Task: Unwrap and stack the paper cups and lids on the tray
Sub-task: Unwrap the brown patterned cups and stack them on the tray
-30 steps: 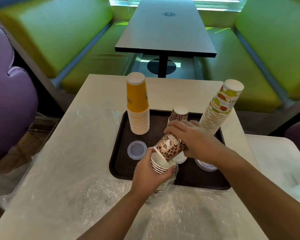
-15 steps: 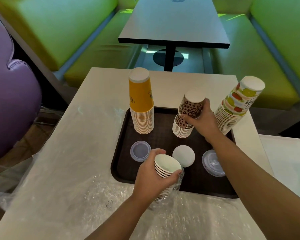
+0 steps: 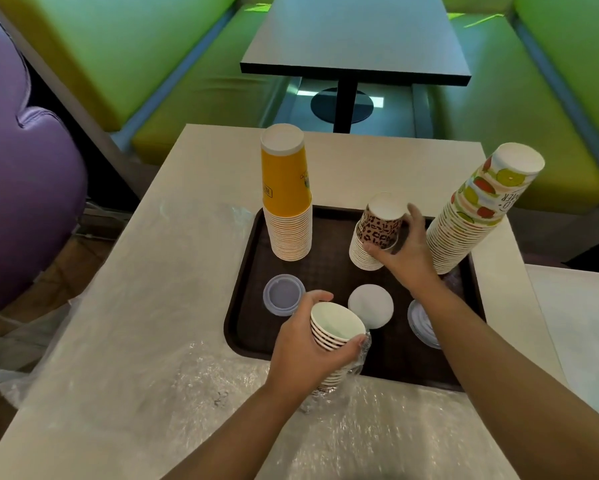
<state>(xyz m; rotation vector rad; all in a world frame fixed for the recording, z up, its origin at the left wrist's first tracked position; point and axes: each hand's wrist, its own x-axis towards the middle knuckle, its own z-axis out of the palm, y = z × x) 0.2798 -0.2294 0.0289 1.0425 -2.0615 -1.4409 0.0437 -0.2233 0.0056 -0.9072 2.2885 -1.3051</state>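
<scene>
A dark brown tray (image 3: 242,306) carries an upside-down yellow cup stack (image 3: 286,195), a leopard-print cup stack (image 3: 374,230) and a tall fruit-print cup stack (image 3: 478,209) leaning at the right edge. My right hand (image 3: 405,254) grips the side of the leopard-print stack. My left hand (image 3: 308,348) holds a short stack of cups (image 3: 336,327), mouths up, still partly in clear plastic wrap (image 3: 356,365), at the tray's near edge. Lids lie on the tray: a clear lid (image 3: 283,294) at the left, a white lid (image 3: 370,305) in the middle, and clear lids (image 3: 421,323) partly hidden under my right forearm.
Crumpled clear plastic wrap (image 3: 173,368) covers the near and left part of the beige table (image 3: 215,161). Beyond stand a dark table (image 3: 356,39) and green benches (image 3: 173,57). A purple seat (image 3: 17,188) is at the left.
My right hand carried leopard-print cups from the wrapped stack in my left hand and set them upside down on the leopard-print stack. My left hand has stayed at the tray's near edge.
</scene>
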